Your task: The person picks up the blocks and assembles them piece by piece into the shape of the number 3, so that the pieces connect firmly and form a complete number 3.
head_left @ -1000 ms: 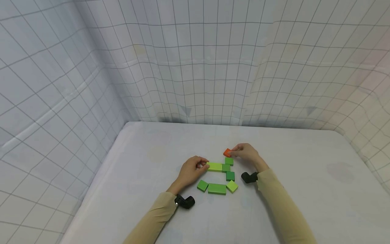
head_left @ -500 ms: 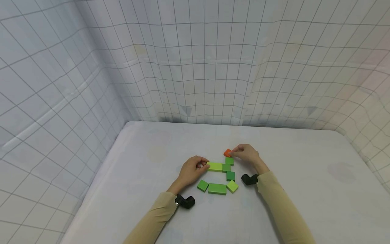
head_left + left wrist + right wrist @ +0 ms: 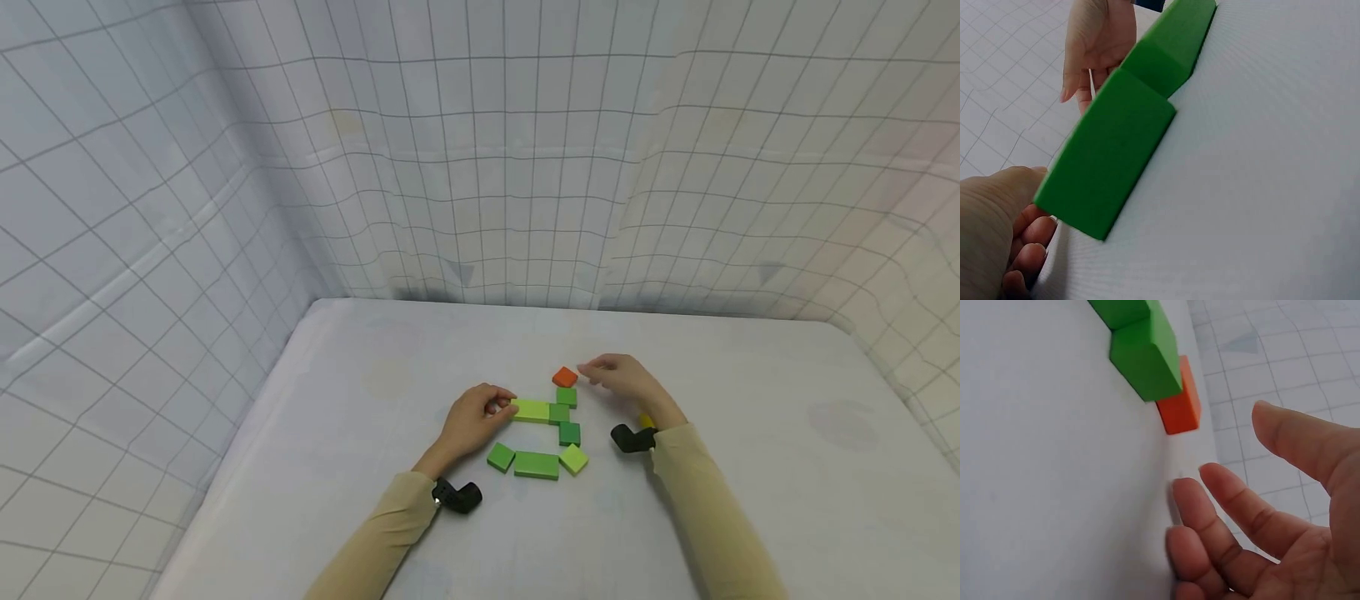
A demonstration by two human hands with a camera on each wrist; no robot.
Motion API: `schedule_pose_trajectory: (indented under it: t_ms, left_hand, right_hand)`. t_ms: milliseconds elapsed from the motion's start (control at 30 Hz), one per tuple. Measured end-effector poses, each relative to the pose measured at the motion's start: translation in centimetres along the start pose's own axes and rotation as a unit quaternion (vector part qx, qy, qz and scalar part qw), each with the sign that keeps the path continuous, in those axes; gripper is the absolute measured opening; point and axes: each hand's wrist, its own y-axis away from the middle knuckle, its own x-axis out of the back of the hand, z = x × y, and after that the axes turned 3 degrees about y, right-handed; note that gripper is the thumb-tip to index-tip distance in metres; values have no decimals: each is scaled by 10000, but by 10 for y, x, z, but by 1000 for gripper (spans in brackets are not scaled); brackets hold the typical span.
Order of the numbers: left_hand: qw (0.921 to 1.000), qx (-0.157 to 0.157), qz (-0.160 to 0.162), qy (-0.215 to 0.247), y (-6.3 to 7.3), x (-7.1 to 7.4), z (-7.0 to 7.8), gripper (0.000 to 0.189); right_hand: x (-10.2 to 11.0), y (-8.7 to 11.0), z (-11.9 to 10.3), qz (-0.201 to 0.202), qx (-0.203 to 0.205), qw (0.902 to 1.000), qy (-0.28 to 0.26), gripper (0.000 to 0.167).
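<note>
My left hand (image 3: 471, 421) pinches the left end of a long yellow-green block (image 3: 531, 411) lying flat on the table. To its right sit small green blocks, one touching it (image 3: 558, 414), one above (image 3: 567, 397) and one below (image 3: 570, 434). At the top of that column an orange-red block (image 3: 565, 377) lies turned cornerwise. My right hand (image 3: 622, 379) is just right of it, fingers loosely bent and apart from it; in the right wrist view the thumb and fingers are spread with nothing between them. The left wrist view shows a green block (image 3: 1107, 153) in front of my left hand.
Nearer me lie a long green block (image 3: 536, 465), a tilted green block (image 3: 501, 457) and a tilted lime block (image 3: 573, 459). A yellow piece (image 3: 647, 421) shows partly beside my right wrist. White gridded curtains (image 3: 480, 167) hang behind the white table (image 3: 375, 483).
My right hand has let go of the orange-red block and drawn back to the right. A yellow piece now shows beside its wrist. The left hand stays in place.
</note>
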Motion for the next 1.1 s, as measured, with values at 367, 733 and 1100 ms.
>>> schedule_pose_trajectory:
  t_ms: [367, 733, 1100]
  left_hand:
    - [10000, 21, -48, -36, -2, 0, 3, 22]
    - [9999, 94, -2, -125, 0, -1, 2, 21]
    - [9999, 53, -14, -93, 0, 0, 1, 21]
  right_hand:
    - [48, 49, 23, 95, 112, 9943, 1057, 50]
    - [53, 92, 49, -439, -127, 9836, 1747, 45]
    - [48, 82, 51, -597, 181, 9925, 1050, 32]
